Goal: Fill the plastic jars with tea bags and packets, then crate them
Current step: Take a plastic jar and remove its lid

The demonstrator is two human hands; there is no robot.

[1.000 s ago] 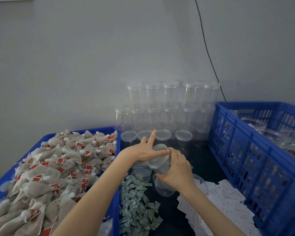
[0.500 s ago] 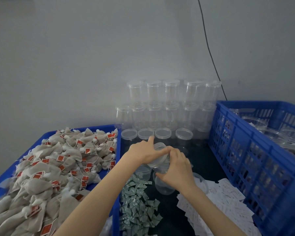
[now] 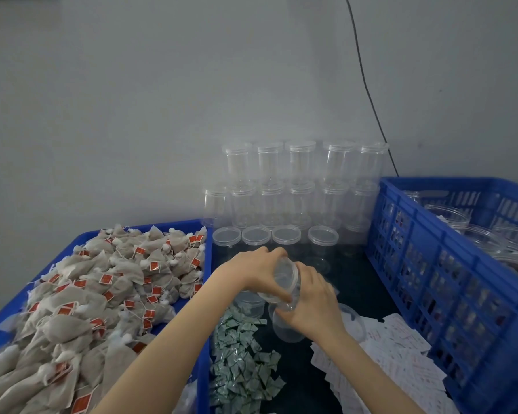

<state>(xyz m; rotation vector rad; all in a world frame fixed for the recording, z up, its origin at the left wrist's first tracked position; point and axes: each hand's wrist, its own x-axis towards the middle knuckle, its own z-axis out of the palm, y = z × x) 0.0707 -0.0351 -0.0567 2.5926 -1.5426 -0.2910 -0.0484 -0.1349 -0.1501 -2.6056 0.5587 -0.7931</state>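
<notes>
Left hand (image 3: 253, 271) grips the clear lid (image 3: 284, 274); right hand (image 3: 313, 306) grips the tilted jar (image 3: 281, 324) (over the dark surface (image 3: 353, 282)).

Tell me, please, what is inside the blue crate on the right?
Over the blue crate's rim, several clear jars show, tops up. Through the slotted wall, dark and reddish contents glimpse through. The crate's floor and lower layers are hidden by the wall.
</notes>
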